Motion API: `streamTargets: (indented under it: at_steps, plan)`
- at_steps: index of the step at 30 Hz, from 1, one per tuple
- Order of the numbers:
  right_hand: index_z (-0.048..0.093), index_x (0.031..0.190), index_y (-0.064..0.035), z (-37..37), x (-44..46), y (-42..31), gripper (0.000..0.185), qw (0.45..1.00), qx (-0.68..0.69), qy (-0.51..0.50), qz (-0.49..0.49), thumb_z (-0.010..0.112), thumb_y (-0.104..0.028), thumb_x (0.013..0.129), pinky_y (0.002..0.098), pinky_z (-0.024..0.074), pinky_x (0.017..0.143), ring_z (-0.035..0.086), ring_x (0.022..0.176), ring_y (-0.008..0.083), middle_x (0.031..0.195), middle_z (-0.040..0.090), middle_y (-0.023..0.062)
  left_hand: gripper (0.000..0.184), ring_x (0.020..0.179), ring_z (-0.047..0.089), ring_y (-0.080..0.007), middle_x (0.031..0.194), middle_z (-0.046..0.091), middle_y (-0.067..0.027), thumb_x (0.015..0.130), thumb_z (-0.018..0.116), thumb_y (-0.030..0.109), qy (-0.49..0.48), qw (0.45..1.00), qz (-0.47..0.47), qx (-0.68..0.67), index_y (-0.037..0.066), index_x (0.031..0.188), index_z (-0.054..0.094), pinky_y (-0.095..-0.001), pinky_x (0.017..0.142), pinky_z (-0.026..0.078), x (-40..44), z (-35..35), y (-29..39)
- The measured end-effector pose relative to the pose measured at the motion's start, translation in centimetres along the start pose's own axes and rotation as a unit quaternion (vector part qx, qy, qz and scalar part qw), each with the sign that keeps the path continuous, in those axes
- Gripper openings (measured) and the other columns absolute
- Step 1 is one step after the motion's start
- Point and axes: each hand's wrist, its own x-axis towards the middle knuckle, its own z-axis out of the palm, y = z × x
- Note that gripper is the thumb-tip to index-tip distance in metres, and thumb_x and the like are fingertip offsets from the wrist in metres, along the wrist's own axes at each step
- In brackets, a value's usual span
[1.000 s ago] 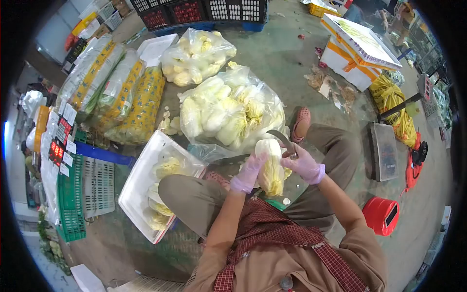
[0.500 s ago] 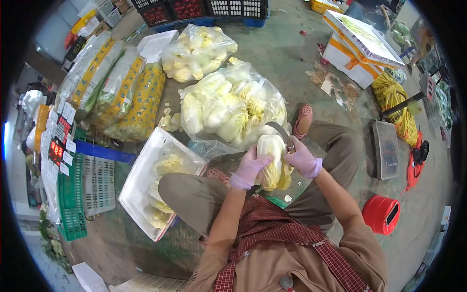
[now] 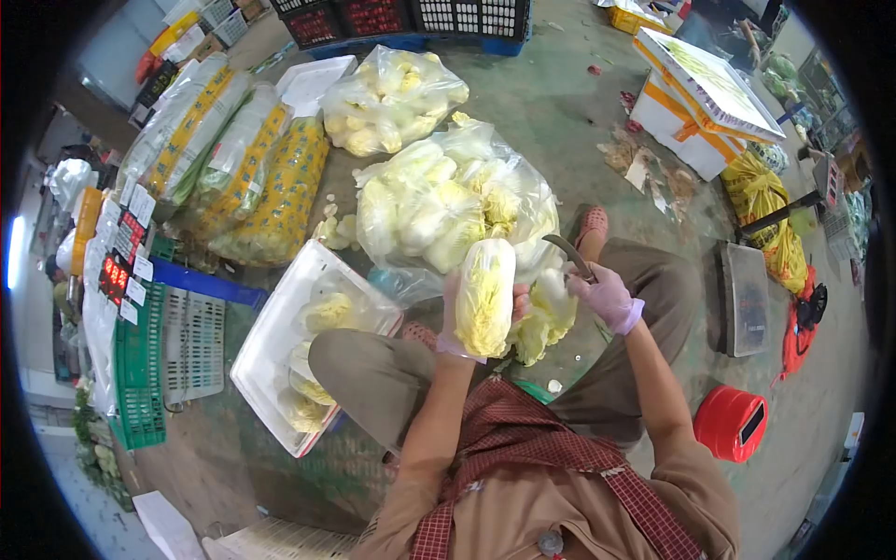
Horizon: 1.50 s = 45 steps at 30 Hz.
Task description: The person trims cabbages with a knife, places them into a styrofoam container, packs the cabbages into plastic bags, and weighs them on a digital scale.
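Note:
My left hand (image 3: 452, 322), in a pale purple glove, is wrapped round a napa cabbage (image 3: 486, 297) held upright between my knees. In my gloved right hand (image 3: 609, 301) is a knife (image 3: 566, 252) with a dark curved blade, its tip pointing up and left. Loose cabbage leaves (image 3: 549, 322) hang or lie between the cabbage and my right hand; I cannot tell whether that hand touches them. Just beyond, a clear plastic bag (image 3: 537, 191) is full of napa cabbages. On the left, a white foam box (image 3: 264, 369) holds several cabbages.
Another bag of cabbages (image 3: 397, 98) lies farther back, beside long wrapped bundles (image 3: 275, 201). Green crates (image 3: 140, 373) stand at the left. To the right are a red round container (image 3: 730, 423), a grey case (image 3: 747, 299) and stacked foam boxes (image 3: 677, 121). Black crates (image 3: 373, 21) stand at the back.
The cabbage has moved left and towards me in my left hand. Outer leaves now sit apart from it. My right hand, with the knife, has moved right, away from the cabbage.

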Motion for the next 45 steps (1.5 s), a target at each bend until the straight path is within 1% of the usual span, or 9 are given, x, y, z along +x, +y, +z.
streamTargets:
  at_steps: [10,15,21,24,31,33,37,39,45]
  plan:
    - [0.058,0.104,-0.0014,0.1,-1.9,-3.6,0.025,0.991,0.118,-0.064,0.007,0.053,-0.017,0.085,0.0253,0.0468,0.062,0.057,0.07,0.0113,0.085,0.065,0.0068,0.059,0.1,0.061,-0.0235,0.119,0.057,-0.0132,0.091,0.045,0.048,0.06,0.997,0.047,0.034,0.003,0.13,0.044,-0.038,0.088,0.051,-1.8,3.3,-0.8]
    - [0.053,0.109,-0.0122,0.7,-2.1,-4.5,0.024,0.985,0.15,-0.072,0.049,0.048,-0.026,0.089,0.0192,0.0277,0.033,0.039,0.046,0.0048,0.078,0.058,0.0017,0.058,0.106,0.058,-0.023,0.121,0.057,-0.0109,0.088,0.052,0.045,0.073,0.997,-0.012,0.002,0.006,0.129,0.045,-0.0396,0.096,0.043,-1.6,0.6,0.2]
    - [0.057,0.106,-0.0073,0.8,-1.4,-2.9,0.023,0.99,0.111,-0.078,-0.029,0.053,-0.024,0.09,0.0184,0.0339,0.048,0.041,0.053,0.0028,0.074,0.06,0.0012,0.062,0.109,0.055,-0.0248,0.126,0.051,-0.0149,0.09,0.048,0.044,-0.14,0.945,0.267,0.128,0.004,0.135,0.035,-0.0368,0.092,0.047,-9.1,7.4,5.7]
    - [0.057,0.104,-0.0068,1.4,-0.5,-1.5,0.024,0.987,0.132,-0.091,-0.027,0.055,-0.026,0.09,0.0193,0.0323,0.045,0.04,0.051,0.0029,0.075,0.061,0.0023,0.066,0.1,0.059,-0.0268,0.12,0.054,-0.0161,0.085,0.058,0.04,0.037,0.91,0.4,0.105,0.0,0.132,0.036,-0.0366,0.084,0.05,-15.6,8.3,9.0]
    - [0.055,0.102,-0.0083,3.4,-0.3,-2.9,0.019,0.987,0.101,-0.123,0.031,0.055,-0.022,0.089,0.0198,0.0343,0.041,0.043,0.048,0.0047,0.07,0.059,0.0013,0.061,0.089,0.06,-0.024,0.103,0.058,-0.0179,0.072,0.072,0.036,0.516,0.617,0.51,0.305,-0.005,0.111,0.049,-0.0365,0.076,0.05,-25.0,-3.9,22.6]
    - [0.054,0.101,-0.0087,3.7,0.5,-1.0,0.017,0.99,0.078,-0.113,-0.031,0.055,-0.02,0.088,0.02,0.0339,0.04,0.042,0.047,0.005,0.07,0.059,0.0014,0.069,0.088,0.061,-0.028,0.105,0.057,-0.0208,0.067,0.075,0.037,0.651,0.438,0.42,0.456,-0.007,0.113,0.048,-0.036,0.077,0.05,-27.1,-7.0,25.8]
    - [0.054,0.098,-0.0076,3.9,0.0,-2.6,0.013,0.989,0.071,-0.118,0.045,0.055,-0.015,0.088,0.0206,0.0353,0.044,0.045,0.05,0.005,0.071,0.059,0.0016,0.077,0.094,0.059,-0.0334,0.107,0.055,-0.0248,0.063,0.074,0.042,0.692,0.421,0.296,0.506,-0.009,0.114,0.046,-0.0378,0.081,0.049,-28.9,-10.8,29.5]
    - [0.054,0.098,-0.007,4.4,0.1,-2.5,0.014,0.99,0.05,-0.122,0.044,0.056,-0.016,0.087,0.0208,0.0348,0.042,0.044,0.047,0.0057,0.069,0.058,0.0023,0.077,0.102,0.055,-0.0357,0.112,0.052,-0.0242,0.064,0.07,0.046,0.706,0.292,0.157,0.626,-0.006,0.117,0.047,-0.0403,0.087,0.047,-28.7,-11.8,30.4]
    - [0.055,0.095,-0.0062,5.7,0.4,-1.9,0.012,0.99,0.04,-0.118,0.063,0.055,-0.012,0.085,0.0203,0.0336,0.041,0.043,0.045,0.0055,0.067,0.058,0.0023,0.077,0.111,0.052,-0.0344,0.124,0.049,-0.0209,0.064,0.07,0.046,0.683,0.303,0.101,0.657,0.002,0.122,0.047,-0.0384,0.094,0.043,-27.7,-20.5,32.9]
